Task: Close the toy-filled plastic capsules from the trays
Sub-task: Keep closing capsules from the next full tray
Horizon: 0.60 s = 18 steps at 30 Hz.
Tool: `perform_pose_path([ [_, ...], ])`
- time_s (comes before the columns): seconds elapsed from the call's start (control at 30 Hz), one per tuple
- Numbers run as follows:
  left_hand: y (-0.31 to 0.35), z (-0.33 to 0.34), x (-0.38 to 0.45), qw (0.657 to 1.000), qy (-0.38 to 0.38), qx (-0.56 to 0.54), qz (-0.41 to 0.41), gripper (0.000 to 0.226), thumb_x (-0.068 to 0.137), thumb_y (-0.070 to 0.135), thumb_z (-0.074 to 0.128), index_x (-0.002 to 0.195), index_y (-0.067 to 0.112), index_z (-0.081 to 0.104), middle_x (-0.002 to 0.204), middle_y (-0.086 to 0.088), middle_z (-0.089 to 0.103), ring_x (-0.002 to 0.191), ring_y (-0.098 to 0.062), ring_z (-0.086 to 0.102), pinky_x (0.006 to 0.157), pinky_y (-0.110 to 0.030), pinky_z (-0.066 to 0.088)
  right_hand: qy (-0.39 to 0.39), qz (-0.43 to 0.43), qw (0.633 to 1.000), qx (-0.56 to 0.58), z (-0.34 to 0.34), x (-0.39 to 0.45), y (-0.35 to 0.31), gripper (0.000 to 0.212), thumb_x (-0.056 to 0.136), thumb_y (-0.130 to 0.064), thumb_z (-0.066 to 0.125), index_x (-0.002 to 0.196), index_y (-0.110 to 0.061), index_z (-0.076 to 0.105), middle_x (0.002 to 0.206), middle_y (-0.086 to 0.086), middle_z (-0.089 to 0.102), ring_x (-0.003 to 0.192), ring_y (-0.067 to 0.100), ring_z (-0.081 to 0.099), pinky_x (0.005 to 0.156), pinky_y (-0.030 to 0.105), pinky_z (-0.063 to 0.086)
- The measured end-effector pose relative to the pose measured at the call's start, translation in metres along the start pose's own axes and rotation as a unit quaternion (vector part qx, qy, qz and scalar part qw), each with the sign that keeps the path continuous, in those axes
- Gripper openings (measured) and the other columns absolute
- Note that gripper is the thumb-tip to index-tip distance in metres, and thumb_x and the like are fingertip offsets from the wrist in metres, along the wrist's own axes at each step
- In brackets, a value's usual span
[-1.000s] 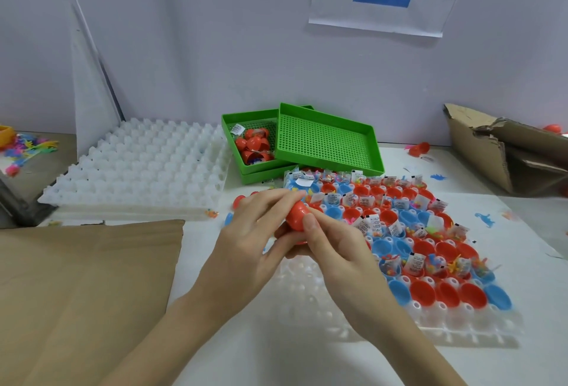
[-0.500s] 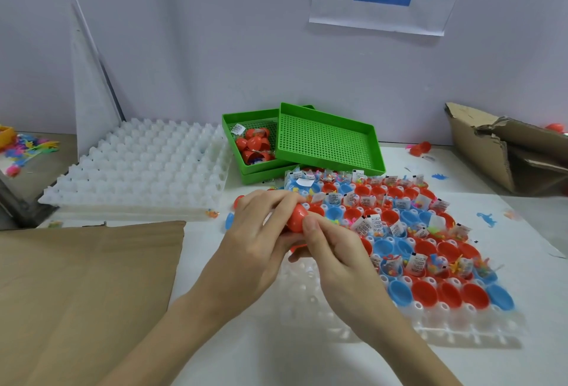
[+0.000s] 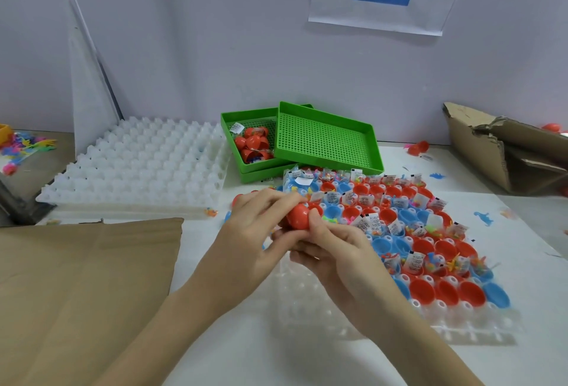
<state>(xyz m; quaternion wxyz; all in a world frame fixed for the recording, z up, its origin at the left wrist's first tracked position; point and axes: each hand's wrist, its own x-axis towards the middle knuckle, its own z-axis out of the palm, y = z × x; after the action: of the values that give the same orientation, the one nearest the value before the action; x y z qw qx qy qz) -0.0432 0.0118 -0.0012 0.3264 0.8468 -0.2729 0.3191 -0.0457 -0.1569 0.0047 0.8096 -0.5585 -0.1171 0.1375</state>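
red capsule above tray, 9 o'clock edge | left hand and right hand both pinch it | likely light, stiff, slick shell; squeeze opposite domes, not seam

Probably a toy-packing workshop: capsule trays, cartons.

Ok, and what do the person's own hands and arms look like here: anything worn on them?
Both forearms are bare right down to the frame's lower edge: no sleeves show. The left hand and right hand wear no gloves, and no rings, watch or bracelet can be seen. Fingernails look short and unpainted.
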Motion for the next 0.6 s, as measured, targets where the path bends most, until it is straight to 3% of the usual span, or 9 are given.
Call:
perform_pose_path([
  [0.1, 0.007, -0.005, 0.003, 0.986, -0.031, -0.143, -0.074, 0.038, 0.094, 0.031, 0.072, 0.132, 0.028, 0.065, 0.125, 0.01, 0.062, 0.124, -0.016, 0.059, 0.105, -0.025, 0.044, -0.062, 0.087, 0.986, 0.127, -0.004, 0.0, -0.009, 0.039, 0.101, -0.033, 0.058, 0.112, 0.0, 0.075, 0.111, 0.016, 0.073, 0.103, 0.022, 0.07, 0.097, 0.033, 0.055],
  [0.23, 0.019, -0.009, 0.002, 0.956, -0.04, -0.264, -0.122, 0.033, 0.096, 0.02, 0.068, 0.127, 0.03, 0.068, 0.121, 0.01, 0.066, 0.123, -0.025, 0.061, 0.104, -0.03, 0.049, -0.122, 0.152, 0.96, 0.201, -0.005, -0.002, -0.014, 0.037, 0.105, -0.032, 0.048, 0.116, -0.002, 0.068, 0.115, 0.014, 0.068, 0.108, 0.027, 0.065, 0.11, 0.043, 0.045],
  [0.33, 0.02, -0.008, 0.002, 0.96, -0.008, -0.246, -0.13, 0.035, 0.094, 0.022, 0.07, 0.127, 0.034, 0.07, 0.117, 0.012, 0.067, 0.118, -0.02, 0.063, 0.095, -0.022, 0.052, -0.14, 0.156, 0.96, 0.187, -0.003, -0.003, -0.013, 0.044, 0.107, -0.034, 0.04, 0.118, -0.001, 0.066, 0.124, 0.019, 0.065, 0.121, 0.034, 0.06, 0.115, 0.05, 0.042],
  [0.47, 0.017, -0.006, 0.001, 0.967, 0.001, -0.225, -0.123, 0.043, 0.098, 0.022, 0.067, 0.14, 0.026, 0.064, 0.113, 0.007, 0.067, 0.099, -0.021, 0.072, 0.082, -0.032, 0.062, -0.144, 0.15, 0.961, 0.184, -0.002, 0.0, -0.011, 0.058, 0.101, -0.045, 0.049, 0.128, 0.003, 0.067, 0.133, 0.023, 0.065, 0.126, 0.035, 0.061, 0.109, 0.048, 0.048],
  [0.53, 0.018, -0.005, 0.0, 0.97, 0.002, -0.213, -0.117, 0.05, 0.097, 0.025, 0.069, 0.146, 0.03, 0.059, 0.108, 0.011, 0.068, 0.09, -0.012, 0.074, 0.074, -0.019, 0.059, -0.14, 0.147, 0.963, 0.18, -0.002, 0.001, -0.009, 0.06, 0.102, -0.048, 0.05, 0.132, 0.003, 0.065, 0.133, 0.022, 0.066, 0.125, 0.035, 0.063, 0.105, 0.045, 0.051],
  [0.6, 0.019, -0.006, 0.001, 0.971, 0.022, -0.2, -0.128, 0.051, 0.095, 0.037, 0.072, 0.144, 0.037, 0.058, 0.107, 0.02, 0.07, 0.09, -0.005, 0.072, 0.076, -0.008, 0.052, -0.138, 0.146, 0.962, 0.184, -0.003, 0.001, -0.007, 0.056, 0.102, -0.048, 0.052, 0.128, -0.002, 0.069, 0.129, 0.017, 0.069, 0.121, 0.03, 0.065, 0.103, 0.043, 0.052],
])
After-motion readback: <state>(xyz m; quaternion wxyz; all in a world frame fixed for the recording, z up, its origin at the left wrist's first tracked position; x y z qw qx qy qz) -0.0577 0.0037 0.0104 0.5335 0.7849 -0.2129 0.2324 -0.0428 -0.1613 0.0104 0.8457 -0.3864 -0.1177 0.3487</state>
